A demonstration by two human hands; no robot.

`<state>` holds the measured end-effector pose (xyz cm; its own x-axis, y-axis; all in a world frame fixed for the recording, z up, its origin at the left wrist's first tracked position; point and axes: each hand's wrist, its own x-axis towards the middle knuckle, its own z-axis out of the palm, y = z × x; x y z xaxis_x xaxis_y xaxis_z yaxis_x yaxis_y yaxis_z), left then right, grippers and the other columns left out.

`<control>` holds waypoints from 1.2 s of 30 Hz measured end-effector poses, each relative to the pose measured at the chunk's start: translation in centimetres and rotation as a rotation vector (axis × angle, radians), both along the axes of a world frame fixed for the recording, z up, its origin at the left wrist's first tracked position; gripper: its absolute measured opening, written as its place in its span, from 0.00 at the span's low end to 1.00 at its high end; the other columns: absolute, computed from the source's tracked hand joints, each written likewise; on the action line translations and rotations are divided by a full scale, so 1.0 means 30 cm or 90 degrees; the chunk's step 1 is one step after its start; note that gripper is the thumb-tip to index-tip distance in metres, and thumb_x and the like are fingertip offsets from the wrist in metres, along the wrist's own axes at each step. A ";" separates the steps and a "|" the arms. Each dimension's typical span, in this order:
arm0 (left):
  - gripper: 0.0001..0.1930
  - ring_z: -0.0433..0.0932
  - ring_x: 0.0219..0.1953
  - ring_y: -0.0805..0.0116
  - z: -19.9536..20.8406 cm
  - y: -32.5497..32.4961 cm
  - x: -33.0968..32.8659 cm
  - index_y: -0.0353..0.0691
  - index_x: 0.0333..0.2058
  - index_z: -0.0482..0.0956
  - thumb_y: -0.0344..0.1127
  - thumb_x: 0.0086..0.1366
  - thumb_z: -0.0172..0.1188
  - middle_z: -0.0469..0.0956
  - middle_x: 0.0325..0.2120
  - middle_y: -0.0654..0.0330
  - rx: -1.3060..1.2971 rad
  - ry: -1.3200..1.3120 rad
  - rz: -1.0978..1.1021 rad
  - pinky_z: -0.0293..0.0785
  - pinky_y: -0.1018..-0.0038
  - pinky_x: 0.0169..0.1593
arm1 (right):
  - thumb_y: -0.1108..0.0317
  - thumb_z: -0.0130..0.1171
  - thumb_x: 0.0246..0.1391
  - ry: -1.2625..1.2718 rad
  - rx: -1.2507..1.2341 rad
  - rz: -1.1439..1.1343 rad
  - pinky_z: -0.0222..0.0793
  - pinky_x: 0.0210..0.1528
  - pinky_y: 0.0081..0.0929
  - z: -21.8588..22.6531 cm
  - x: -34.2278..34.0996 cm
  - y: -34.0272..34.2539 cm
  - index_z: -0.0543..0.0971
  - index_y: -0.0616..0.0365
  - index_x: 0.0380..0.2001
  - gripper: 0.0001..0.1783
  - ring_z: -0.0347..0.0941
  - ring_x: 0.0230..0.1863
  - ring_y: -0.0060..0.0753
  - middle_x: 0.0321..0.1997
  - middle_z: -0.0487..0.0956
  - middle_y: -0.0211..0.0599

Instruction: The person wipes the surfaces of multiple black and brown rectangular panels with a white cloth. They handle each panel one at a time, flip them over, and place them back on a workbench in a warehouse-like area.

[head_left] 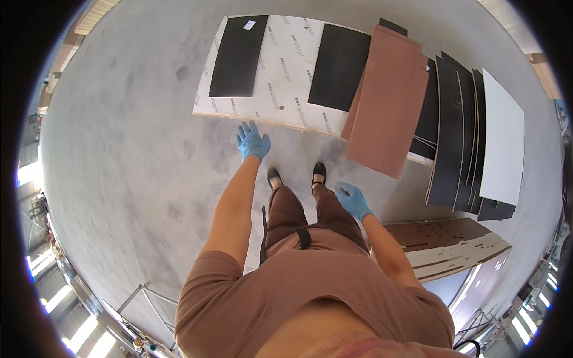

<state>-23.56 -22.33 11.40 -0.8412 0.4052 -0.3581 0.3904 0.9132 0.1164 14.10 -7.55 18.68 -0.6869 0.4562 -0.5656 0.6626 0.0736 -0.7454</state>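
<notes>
My left hand (253, 143), in a blue glove, reaches forward with fingers spread, just short of the near edge of a large white printed board (286, 65). It holds nothing. On that board lie a black panel (236, 68) with a small white label (249, 25), a second black panel (337, 68), and overlapping reddish-brown panels (388, 113) that jut past its near edge. Beside my right thigh, my right hand (356, 203), also gloved in blue, is closed with curled fingers. A small dark thing shows at those fingers, too small to name.
To the right, several black panels (450, 137) lean or lie in an overlapping row, with a white panel (503, 143) at its end. A stack of brown and pale boards (447, 241) stands at my lower right. Metal framing (143, 292) rises at the lower left from the grey floor (137, 149).
</notes>
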 end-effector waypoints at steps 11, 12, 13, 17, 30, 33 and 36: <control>0.54 0.41 0.80 0.37 -0.325 0.278 -0.704 0.40 0.78 0.47 0.64 0.65 0.59 0.43 0.78 0.38 -0.034 0.042 -0.154 0.40 0.46 0.79 | 0.59 0.59 0.66 -0.167 -0.019 -0.214 0.77 0.56 0.36 -0.202 -0.317 -0.168 0.84 0.58 0.54 0.19 0.84 0.54 0.45 0.50 0.87 0.50; 0.56 0.40 0.80 0.37 -0.345 0.268 -0.715 0.39 0.78 0.45 0.66 0.65 0.59 0.42 0.79 0.37 -0.032 0.027 -0.175 0.39 0.46 0.79 | 0.60 0.60 0.67 -0.169 -0.033 -0.207 0.77 0.57 0.34 -0.207 -0.379 -0.194 0.83 0.61 0.54 0.20 0.83 0.54 0.39 0.51 0.87 0.47; 0.57 0.40 0.80 0.36 -0.358 0.250 -0.717 0.37 0.79 0.43 0.67 0.65 0.59 0.41 0.79 0.37 -0.057 -0.006 -0.190 0.39 0.46 0.79 | 0.61 0.60 0.68 -0.206 -0.054 -0.208 0.76 0.59 0.31 -0.201 -0.441 -0.217 0.83 0.65 0.55 0.21 0.83 0.54 0.33 0.52 0.88 0.44; 0.60 0.41 0.80 0.35 -0.351 0.136 -0.610 0.31 0.78 0.42 0.70 0.64 0.59 0.42 0.78 0.35 -0.079 0.005 -0.283 0.40 0.46 0.79 | 0.60 0.60 0.68 -0.191 -0.145 -0.161 0.76 0.60 0.31 -0.216 -0.693 -0.224 0.83 0.64 0.55 0.21 0.83 0.57 0.35 0.54 0.87 0.47; 0.27 0.77 0.60 0.36 -0.252 -0.164 -0.291 0.32 0.61 0.74 0.38 0.66 0.56 0.76 0.60 0.35 0.148 -0.262 -0.296 0.74 0.53 0.64 | 0.50 0.72 0.60 -0.146 -0.487 -0.371 0.77 0.59 0.34 -0.672 -1.217 -0.263 0.73 0.68 0.66 0.40 0.82 0.54 0.42 0.59 0.83 0.45; 0.21 0.83 0.53 0.43 -0.171 -0.142 -0.404 0.37 0.54 0.82 0.43 0.68 0.56 0.84 0.52 0.43 0.113 -0.430 -0.187 0.78 0.54 0.58 | 0.58 0.74 0.57 -0.121 -0.385 -0.352 0.80 0.48 0.30 -0.557 -1.238 -0.249 0.81 0.68 0.54 0.29 0.83 0.42 0.30 0.47 0.86 0.38; 0.21 0.86 0.47 0.49 -0.021 -0.080 -0.523 0.35 0.53 0.83 0.46 0.71 0.61 0.86 0.44 0.45 0.257 -0.416 0.002 0.79 0.60 0.53 | 0.57 0.72 0.57 -0.077 -0.237 -0.307 0.78 0.44 0.33 -0.374 -1.227 -0.224 0.86 0.64 0.36 0.18 0.82 0.38 0.36 0.34 0.86 0.36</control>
